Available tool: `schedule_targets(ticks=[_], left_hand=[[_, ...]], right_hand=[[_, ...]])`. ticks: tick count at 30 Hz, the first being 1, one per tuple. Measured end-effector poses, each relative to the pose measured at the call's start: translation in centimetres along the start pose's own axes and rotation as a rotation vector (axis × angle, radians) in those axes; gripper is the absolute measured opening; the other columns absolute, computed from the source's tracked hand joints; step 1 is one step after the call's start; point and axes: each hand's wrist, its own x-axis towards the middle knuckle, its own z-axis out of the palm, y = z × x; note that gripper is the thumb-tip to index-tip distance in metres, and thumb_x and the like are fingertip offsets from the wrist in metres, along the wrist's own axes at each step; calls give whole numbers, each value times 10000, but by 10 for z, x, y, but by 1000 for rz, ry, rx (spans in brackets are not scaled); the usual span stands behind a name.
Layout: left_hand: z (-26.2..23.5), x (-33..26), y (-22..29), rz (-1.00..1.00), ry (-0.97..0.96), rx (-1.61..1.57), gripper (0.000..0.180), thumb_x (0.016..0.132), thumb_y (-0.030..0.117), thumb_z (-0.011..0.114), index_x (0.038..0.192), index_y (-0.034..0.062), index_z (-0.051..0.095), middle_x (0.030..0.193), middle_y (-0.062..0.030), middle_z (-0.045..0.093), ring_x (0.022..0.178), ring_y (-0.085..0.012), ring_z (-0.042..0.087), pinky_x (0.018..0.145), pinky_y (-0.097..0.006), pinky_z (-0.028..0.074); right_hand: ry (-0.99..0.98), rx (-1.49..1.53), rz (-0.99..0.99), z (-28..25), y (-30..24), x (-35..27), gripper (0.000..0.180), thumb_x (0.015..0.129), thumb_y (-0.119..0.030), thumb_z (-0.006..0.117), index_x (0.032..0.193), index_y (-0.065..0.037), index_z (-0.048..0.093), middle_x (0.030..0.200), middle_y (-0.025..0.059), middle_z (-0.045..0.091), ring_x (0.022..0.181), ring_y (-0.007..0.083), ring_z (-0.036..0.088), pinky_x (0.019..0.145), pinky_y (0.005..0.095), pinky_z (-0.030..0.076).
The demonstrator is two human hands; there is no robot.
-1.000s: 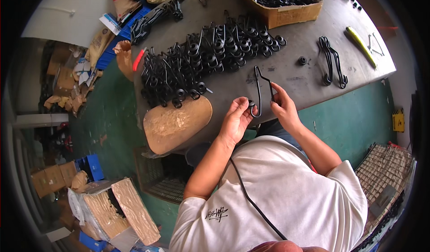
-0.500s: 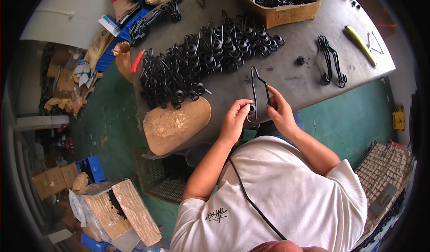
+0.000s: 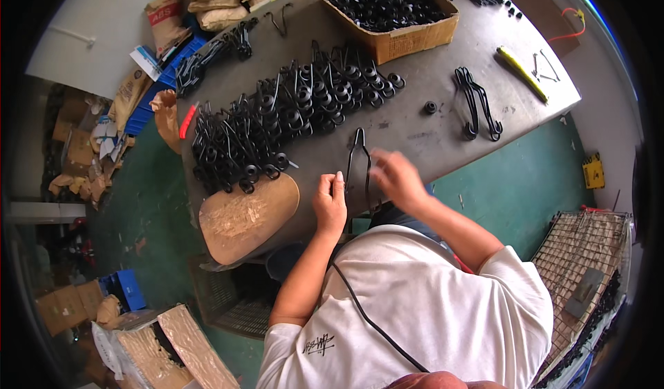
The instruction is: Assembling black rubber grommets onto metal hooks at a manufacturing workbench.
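Over the near edge of the table [image 3: 443,143], the wire frame [image 3: 351,155] is pinched by the left hand [image 3: 330,206]; the right hand [image 3: 401,181], formerly gripping, is blurred alongside, its hold indeterminable; support apparently shifted leftward.

Head-worn fisheye; looks steeply down

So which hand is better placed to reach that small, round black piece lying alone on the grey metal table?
Probably the right hand: it is nearer the small, round black piece. The left hand is farther off and holds the bent black wire frame. Blur hides whether the right touches it too.
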Motion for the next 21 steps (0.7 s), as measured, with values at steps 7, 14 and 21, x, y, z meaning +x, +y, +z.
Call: schedule_targets(ticks=[7, 14, 21], left_hand=[[-7, -1, -17, 225, 52, 304, 181, 904, 198, 680, 912, 55, 570, 865, -103, 642, 853, -314, 608, 766, -422, 465], [6, 6, 0, 400, 67, 538, 594, 791, 309, 773, 1252, 50, 503, 1071, -135, 618, 1002, -329, 594, 870, -448, 460], [20, 18, 4, 83, -102, 530, 824, 724, 261, 800, 1386, 28, 369, 943, -116, 565, 891, -308, 580, 819, -452, 467]], right_hand=[[310, -708, 28, -83, 101, 72, 460, 811, -248, 733, 1213, -73, 593, 1073, 140, 559, 988, 337, 562, 864, 420, 474], [77, -109, 277, -79, 86, 69, 382, 918, -236, 660, 1229, -25, 589, 1026, 112, 592, 868, 228, 632, 753, 343, 519], [-53, 1222, 722, -22, 8, 1, 307, 969, -158, 611, 1246, -33, 565, 949, 21, 607, 798, 106, 619, 705, 234, 507]])
